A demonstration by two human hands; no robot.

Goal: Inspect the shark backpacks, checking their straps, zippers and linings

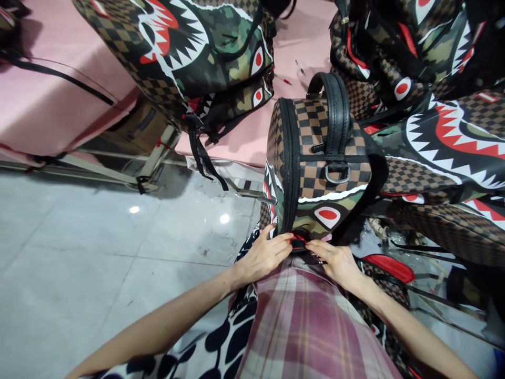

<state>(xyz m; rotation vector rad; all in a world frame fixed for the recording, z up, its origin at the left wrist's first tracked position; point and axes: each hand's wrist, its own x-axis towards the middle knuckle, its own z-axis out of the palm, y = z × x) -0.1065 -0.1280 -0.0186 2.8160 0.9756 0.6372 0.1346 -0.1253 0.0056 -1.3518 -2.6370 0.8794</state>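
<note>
A checkered backpack (335, 134) with camouflage panels, a shark-face print and a black top handle (335, 113) stands upright against my body at the table's edge. My left hand (266, 255) is closed, its fingertips pinching a small red-and-black part (299, 242) low on the side of the bag facing me. From the other side, the fingers of my right hand (337, 263) close on the same part. The exact make of that part is too small to tell. A black zipper (290, 163) runs down the bag's left side.
Another shark-print backpack (221, 47) lies on the pink-covered table (252, 139), its straps hanging over the edge. More bags (453, 139) are piled at the right. A red pen (287, 81) lies behind the bag. Grey tiled floor (98, 263) stretches to the left.
</note>
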